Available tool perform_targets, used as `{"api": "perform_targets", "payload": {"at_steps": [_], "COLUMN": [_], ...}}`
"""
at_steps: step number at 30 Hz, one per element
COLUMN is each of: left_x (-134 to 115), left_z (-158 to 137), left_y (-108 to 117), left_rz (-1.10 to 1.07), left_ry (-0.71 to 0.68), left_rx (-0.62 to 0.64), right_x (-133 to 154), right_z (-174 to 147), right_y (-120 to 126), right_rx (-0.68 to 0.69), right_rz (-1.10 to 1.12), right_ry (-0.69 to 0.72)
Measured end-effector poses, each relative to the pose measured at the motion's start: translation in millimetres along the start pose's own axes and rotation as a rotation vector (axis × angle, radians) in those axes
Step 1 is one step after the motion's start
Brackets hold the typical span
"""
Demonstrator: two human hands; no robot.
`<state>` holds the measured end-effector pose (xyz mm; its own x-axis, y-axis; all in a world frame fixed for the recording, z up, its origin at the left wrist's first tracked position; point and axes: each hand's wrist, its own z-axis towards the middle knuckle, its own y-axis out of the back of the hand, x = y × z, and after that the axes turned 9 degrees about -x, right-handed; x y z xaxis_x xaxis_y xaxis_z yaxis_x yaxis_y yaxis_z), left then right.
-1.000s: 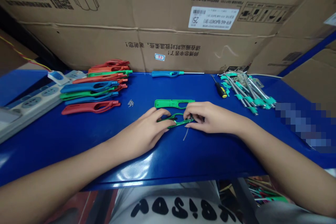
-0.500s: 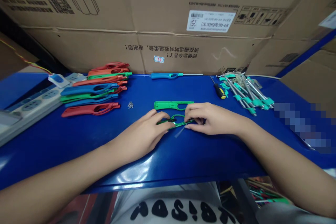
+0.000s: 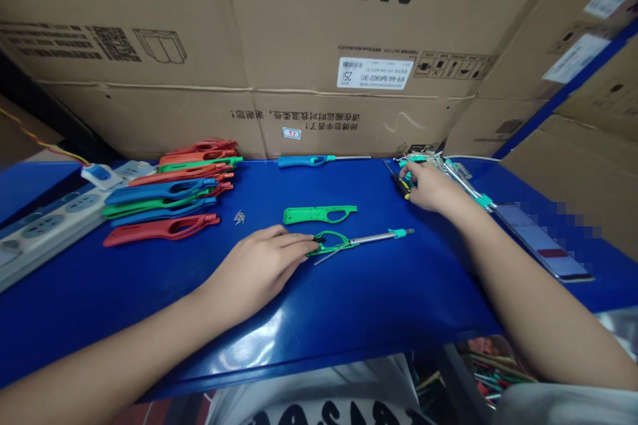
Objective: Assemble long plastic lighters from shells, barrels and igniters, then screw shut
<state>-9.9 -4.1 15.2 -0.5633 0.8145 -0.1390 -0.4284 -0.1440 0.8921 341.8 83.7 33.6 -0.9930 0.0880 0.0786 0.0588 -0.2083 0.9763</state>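
My left hand is closed on the handle end of a green lighter shell half, above the blue table. A metal lighter tube with a teal collar extends right from that shell, and a thin strip sticks out beneath. The matching green lighter shell half lies just beyond. My right hand is at the pile of metal tubes with teal collars, its fingers curled by a teal piece; what they hold is hidden. Beside those fingers lies a black and yellow screwdriver.
Red, green, blue and orange lighter shells are stacked at the left, beside a white power strip. Small screws lie near them. A blue lighter rests by the cardboard wall. A phone lies at the right.
My right hand has let go of the green shell and moved right and away to the tube pile. The metal tube in the shell now shows. My left hand keeps its hold.
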Motion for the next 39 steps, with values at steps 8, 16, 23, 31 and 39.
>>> {"api": "perform_targets", "payload": {"at_steps": [8,16,23,31,39], "left_x": [1.0,1.9,2.8,3.2,5.2], "left_z": [0.6,-0.8,-1.7,1.6,2.9], "left_y": [-1.7,-6.5,-7.1,-11.5,-12.6], "left_rz": [-0.046,-0.084,-0.101,-0.231,-0.294], "left_ry": [0.008,0.043,0.03,0.099,0.191], "left_rx": [-0.032,-0.063,-0.101,-0.105,-0.142], "right_x": [-16.4,-22.2,0.7,52.4,73.6], "right_z": [8.6,8.9,-2.2,-34.8,-56.8], "right_y": [1.8,3.4,15.0,-0.9,-10.3], "right_rx": [0.106,0.002,-0.093,0.196,0.126], "right_rz": [0.007,-0.038,0.122,0.739,0.666], "right_ry": [0.017,0.004,0.145,0.47,0.837]}}
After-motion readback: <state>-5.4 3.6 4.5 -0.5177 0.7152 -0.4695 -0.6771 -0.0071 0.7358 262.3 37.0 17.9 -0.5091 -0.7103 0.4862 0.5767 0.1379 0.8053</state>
